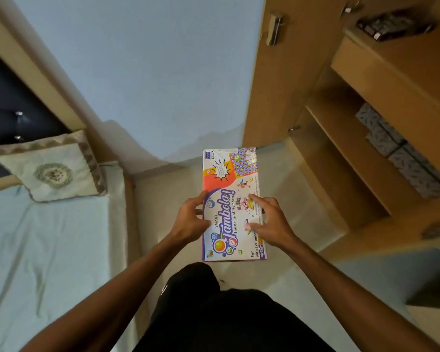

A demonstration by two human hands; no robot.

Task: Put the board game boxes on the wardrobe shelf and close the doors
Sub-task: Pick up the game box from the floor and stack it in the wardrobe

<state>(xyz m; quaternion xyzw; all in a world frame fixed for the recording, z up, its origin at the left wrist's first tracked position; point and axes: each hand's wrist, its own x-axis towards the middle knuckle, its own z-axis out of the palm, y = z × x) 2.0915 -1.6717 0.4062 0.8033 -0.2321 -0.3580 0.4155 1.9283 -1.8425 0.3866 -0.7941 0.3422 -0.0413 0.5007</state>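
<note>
**Head view: both hands holding one game box, wardrobe standing open to its right**

The left hand (191,219) is gripping the left long edge of the board game box (221,171), thumb lying on the lid and fingers curling round the side. The right hand (269,222) is holding the opposite long edge, with its forefinger and thumb resting on the printed lid. Its other fingers are hidden, so how they are supporting the underside cannot be told.

The box is being held flat and face up, in the air above the floor (163,199), not touching anything but the hands. Its long axis is pointing straight away from the person.

Right of the box, the wardrobe (361,72) is standing with its door (277,85) swung open. Grey boxes (401,158) are sitting on one shelf, and a dark, blurred item (394,24) is lying higher up. Left of the box, a bed (48,237) is carrying a pillow (51,168).

The shelves are lying off the box's right long edge, so the right hand is the nearer one. The coming move is probably calling for a swing to the right, carrying the box in sideways or turning it end-on.
</note>
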